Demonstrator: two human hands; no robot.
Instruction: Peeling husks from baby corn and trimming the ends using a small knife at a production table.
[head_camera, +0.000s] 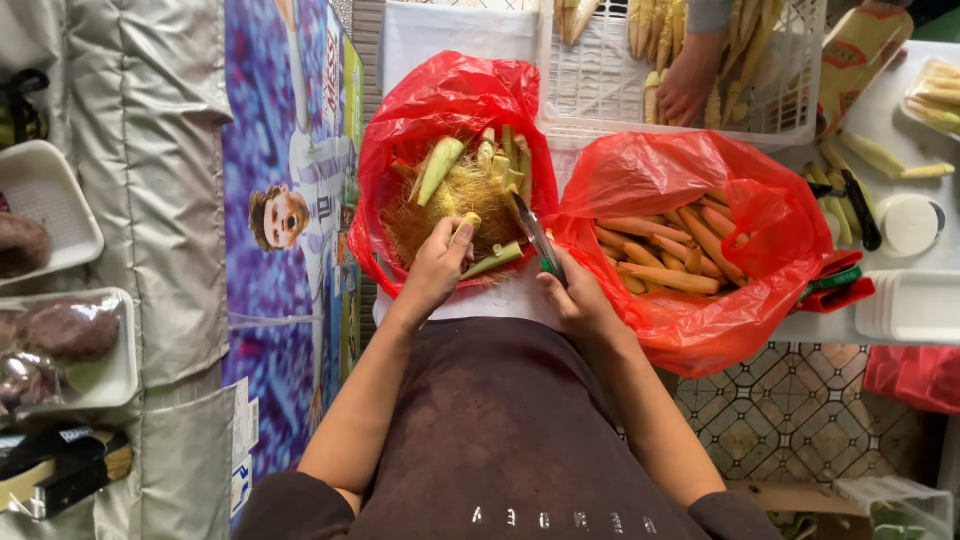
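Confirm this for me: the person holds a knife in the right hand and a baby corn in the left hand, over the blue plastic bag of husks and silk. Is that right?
Not quite. The bag of husks is red, not blue, as the head view shows. The rest holds: the right hand holds the knife and the left hand holds a baby corn over that bag.

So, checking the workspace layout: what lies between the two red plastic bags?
Head view: a knife, held by the right hand, angles up between the left red plastic bag and right red plastic bag, over white surface.
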